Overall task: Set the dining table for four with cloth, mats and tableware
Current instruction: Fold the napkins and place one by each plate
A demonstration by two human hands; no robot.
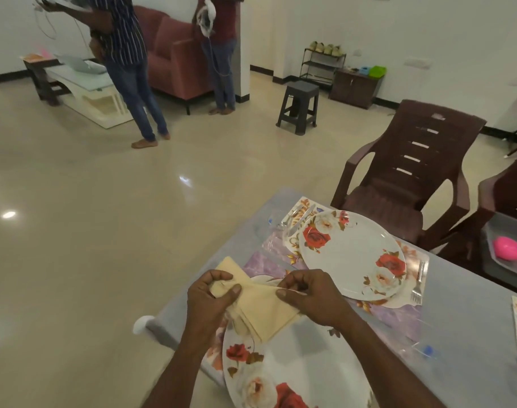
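Both hands hold a folded cream napkin [263, 309] in the air above the near corner of the desk [463, 328], over the gap between two rose-patterned plates. The left hand [211, 298] pinches the napkin's left end, its fingers [232, 290] curled round the cloth; the right hand [307, 295] pinches the right edge between thumb and bent fingers. The near plate [304, 369] lies just below the napkin, the far plate [351, 254] beyond it on a floral mat [404, 316]. A fork [418, 282] lies just right of the far plate and a knife [301, 219] at its far left. The desk wears a pale grey cloth. Two brown plastic chairs [407, 175] stand at the far side, and two people stand by a red sofa [177, 60] across the room.
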